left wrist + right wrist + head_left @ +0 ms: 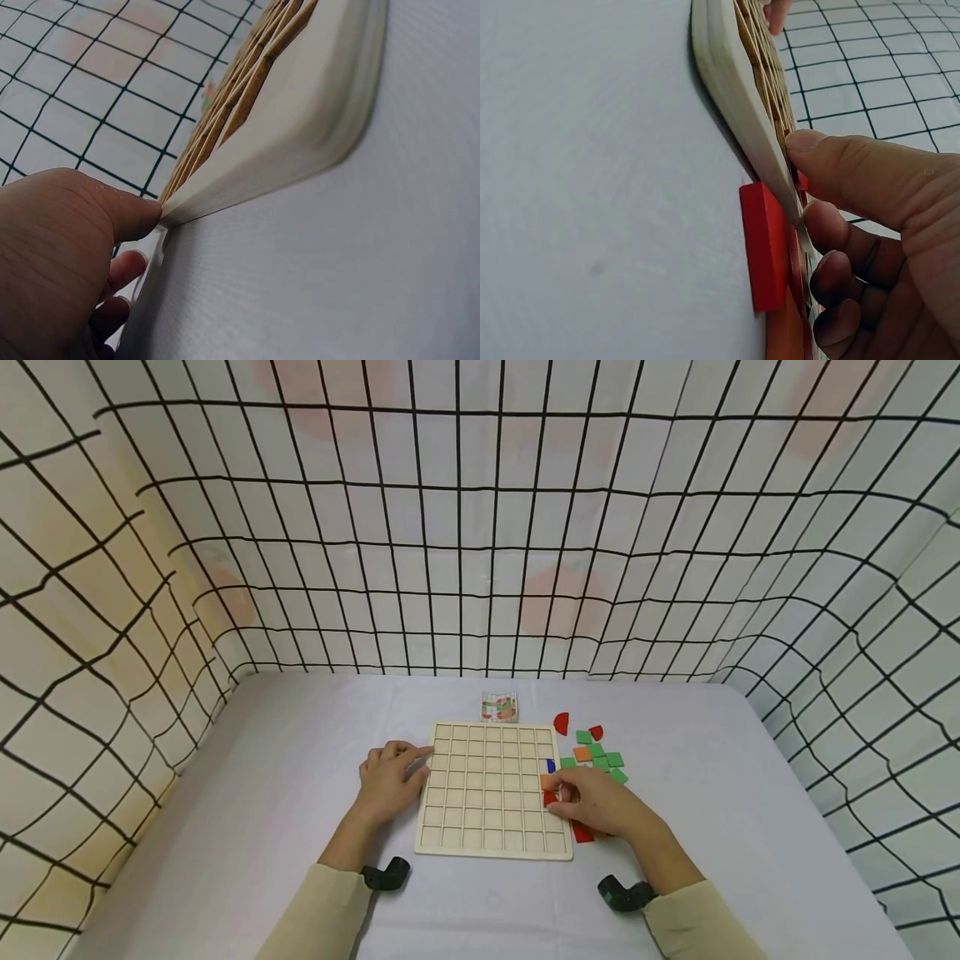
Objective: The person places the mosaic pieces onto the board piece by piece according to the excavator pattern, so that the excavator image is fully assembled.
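A pale wooden grid board (483,789) lies flat on the white cloth. My left hand (390,781) rests beside its left edge; the thumb (139,217) touches the rim. At the right column, my right hand (600,797) pinches a red piece (551,798) between thumb and fingers, at a cell of the board. The fingers hide part of that piece, so its full shape cannot be told. Just above it in the same column are an orange piece (546,782), partly covered by the fingertips, and a small blue piece (551,766).
Right of the board lie several loose green pieces (598,750), an orange square (582,753) and red rounded pieces (561,723). A red block (765,247) is by the near right edge, under the hand. Behind the board stands a small pattern card (498,707). Black wire mesh (480,539) surrounds the table.
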Available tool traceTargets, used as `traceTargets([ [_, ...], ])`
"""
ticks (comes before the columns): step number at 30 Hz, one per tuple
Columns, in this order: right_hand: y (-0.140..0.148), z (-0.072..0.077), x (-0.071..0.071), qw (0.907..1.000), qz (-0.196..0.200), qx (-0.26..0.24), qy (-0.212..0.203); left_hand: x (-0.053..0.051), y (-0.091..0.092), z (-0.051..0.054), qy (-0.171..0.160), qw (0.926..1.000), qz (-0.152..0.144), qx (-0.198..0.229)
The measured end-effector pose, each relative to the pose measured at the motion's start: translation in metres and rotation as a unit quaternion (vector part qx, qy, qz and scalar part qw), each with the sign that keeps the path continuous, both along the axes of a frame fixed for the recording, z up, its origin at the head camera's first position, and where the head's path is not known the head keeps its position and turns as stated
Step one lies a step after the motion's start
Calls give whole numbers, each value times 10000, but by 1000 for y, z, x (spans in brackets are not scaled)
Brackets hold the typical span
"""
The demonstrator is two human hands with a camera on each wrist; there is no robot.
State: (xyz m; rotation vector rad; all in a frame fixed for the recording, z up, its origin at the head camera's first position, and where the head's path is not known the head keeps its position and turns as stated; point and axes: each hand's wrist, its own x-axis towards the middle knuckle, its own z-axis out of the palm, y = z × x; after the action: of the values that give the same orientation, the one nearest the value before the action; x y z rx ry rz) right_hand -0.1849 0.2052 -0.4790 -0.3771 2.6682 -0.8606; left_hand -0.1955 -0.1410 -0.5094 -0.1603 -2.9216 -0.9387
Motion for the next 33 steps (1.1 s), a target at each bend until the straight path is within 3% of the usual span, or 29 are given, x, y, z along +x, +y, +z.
traceTargets([
  [9,2,0,1,9993,284,142,199,1,0,3,-16,10000,30,24],
  [33,5,0,2,9996,-3,277,109,1,0,-1,6,10000,-15,18],
])
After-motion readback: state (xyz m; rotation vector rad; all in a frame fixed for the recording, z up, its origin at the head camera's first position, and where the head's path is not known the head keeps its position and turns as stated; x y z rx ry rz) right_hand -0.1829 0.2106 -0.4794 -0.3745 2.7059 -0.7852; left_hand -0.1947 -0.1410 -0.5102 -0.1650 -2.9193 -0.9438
